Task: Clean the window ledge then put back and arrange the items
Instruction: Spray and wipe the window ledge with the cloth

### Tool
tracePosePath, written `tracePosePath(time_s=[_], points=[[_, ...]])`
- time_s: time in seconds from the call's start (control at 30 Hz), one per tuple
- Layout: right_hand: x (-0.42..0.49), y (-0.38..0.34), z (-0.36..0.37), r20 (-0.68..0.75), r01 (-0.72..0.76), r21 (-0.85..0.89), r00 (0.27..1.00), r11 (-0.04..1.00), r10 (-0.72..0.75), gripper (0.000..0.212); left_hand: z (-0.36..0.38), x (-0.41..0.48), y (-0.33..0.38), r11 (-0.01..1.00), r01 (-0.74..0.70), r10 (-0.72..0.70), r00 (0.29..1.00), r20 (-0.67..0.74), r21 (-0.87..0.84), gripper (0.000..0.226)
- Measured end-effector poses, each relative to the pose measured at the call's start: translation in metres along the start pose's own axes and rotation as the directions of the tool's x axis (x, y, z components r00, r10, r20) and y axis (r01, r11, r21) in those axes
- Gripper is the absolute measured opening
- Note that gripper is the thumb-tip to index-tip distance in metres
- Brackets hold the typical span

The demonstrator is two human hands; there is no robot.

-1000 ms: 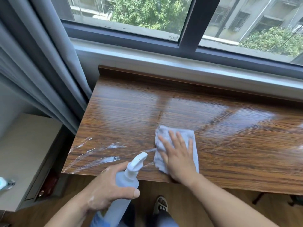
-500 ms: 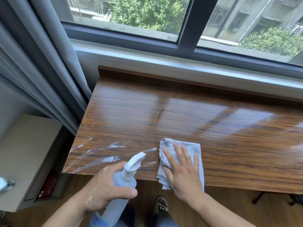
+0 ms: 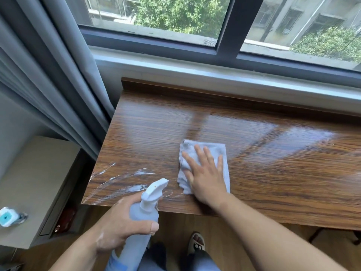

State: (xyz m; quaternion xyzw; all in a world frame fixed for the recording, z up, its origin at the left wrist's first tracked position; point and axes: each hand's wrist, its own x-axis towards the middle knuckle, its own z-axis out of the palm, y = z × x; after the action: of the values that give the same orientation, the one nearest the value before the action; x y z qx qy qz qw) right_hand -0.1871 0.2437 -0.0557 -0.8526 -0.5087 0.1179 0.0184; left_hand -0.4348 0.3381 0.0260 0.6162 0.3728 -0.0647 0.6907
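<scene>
Where the ledge [image 3: 273, 173] runs under the window [image 3: 175, 16], a grey folded cloth [image 3: 215, 148] lies flat on the wood, left of centre and near the front edge.

- Right hand [image 3: 207, 178]: palm down on the cloth, fingers straight and slightly spread, pressing it to the ledge.
- Left hand [image 3: 121, 225]: below the ledge's front edge, fingers and thumb curled round a spray bottle [image 3: 145, 210].
- Spray bottle: translucent, with a white nozzle over the front edge, just left of the cloth.
- Streaks [image 3: 125, 184]: white wet marks on the ledge's left front corner.
- Curtain [image 3: 64, 85]: grey, hanging at the ledge's left end.
- Cabinet [image 3: 33, 182]: beige, lower left, bearing a small white-and-blue object [image 3: 7, 216].
- Slipper [image 3: 197, 243]: on the floor below the ledge.
</scene>
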Motion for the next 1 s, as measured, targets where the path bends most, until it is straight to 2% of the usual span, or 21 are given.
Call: tracePosePath(time_s=[0.1, 0.2, 0.27, 0.37, 0.43, 0.5, 0.67, 0.8, 0.9, 0.93, 1.0], points=[[-0.057, -0.006, 0.018, -0.029, 0.104, -0.027, 0.994, 0.994, -0.105, 0.053, 0.000, 0.004, -0.002, 1.000, -0.026, 0.027, 1.000, -0.017, 0.013, 0.066], [-0.054, -0.004, 0.020, 0.007, 0.117, -0.036, 0.993, 0.993, -0.117, 0.053, -0.001, 0.005, -0.003, 0.999, -0.040, 0.040, 0.999, -0.016, 0.003, 0.075], [-0.017, -0.002, 0.009, 0.012, 0.068, -0.003, 0.998, 0.998, -0.068, 0.055, -0.002, 0.005, -0.002, 0.999, -0.041, 0.041, 0.999, -0.008, 0.009, 0.068], [0.046, -0.004, -0.012, 0.043, -0.107, 0.096, 0.994, 0.990, 0.104, 0.051, -0.002, 0.003, -0.002, 0.999, -0.048, 0.048, 0.999, -0.001, 0.019, 0.063], [0.060, -0.008, -0.016, 0.024, -0.149, 0.101, 0.989, 0.984, 0.148, 0.051, -0.001, 0.001, -0.002, 0.999, -0.044, 0.044, 0.999, 0.008, 0.027, 0.061], [0.042, -0.010, -0.010, 0.011, -0.120, 0.079, 0.993, 0.990, 0.119, 0.051, -0.001, 0.000, -0.003, 0.999, -0.038, 0.037, 0.999, 0.008, 0.039, 0.060], [-0.059, -0.010, 0.019, -0.051, 0.083, -0.009, 0.995, 0.997, -0.083, 0.052, 0.001, -0.001, 0.001, 0.998, -0.040, 0.040, 0.999, 0.003, 0.051, 0.062], [-0.046, 0.002, 0.013, -0.001, 0.118, -0.024, 0.993, 0.993, -0.118, 0.053, 0.001, 0.000, 0.006, 0.997, -0.053, 0.051, 0.998, 0.032, 0.057, 0.083], [0.017, 0.018, -0.011, 0.043, -0.028, 0.056, 0.999, 0.998, 0.026, 0.056, 0.002, 0.003, 0.009, 0.997, -0.035, 0.034, 0.999, 0.024, 0.066, 0.102], [0.039, 0.022, -0.018, 0.058, -0.104, 0.077, 0.993, 0.992, 0.100, 0.057, 0.003, 0.003, 0.010, 0.997, -0.029, 0.027, 0.999, 0.024, 0.074, 0.103], [0.064, 0.024, -0.025, 0.052, -0.203, 0.102, 0.979, 0.974, 0.198, 0.056, 0.006, 0.004, 0.011, 0.997, -0.015, 0.013, 1.000, 0.023, 0.077, 0.090]])
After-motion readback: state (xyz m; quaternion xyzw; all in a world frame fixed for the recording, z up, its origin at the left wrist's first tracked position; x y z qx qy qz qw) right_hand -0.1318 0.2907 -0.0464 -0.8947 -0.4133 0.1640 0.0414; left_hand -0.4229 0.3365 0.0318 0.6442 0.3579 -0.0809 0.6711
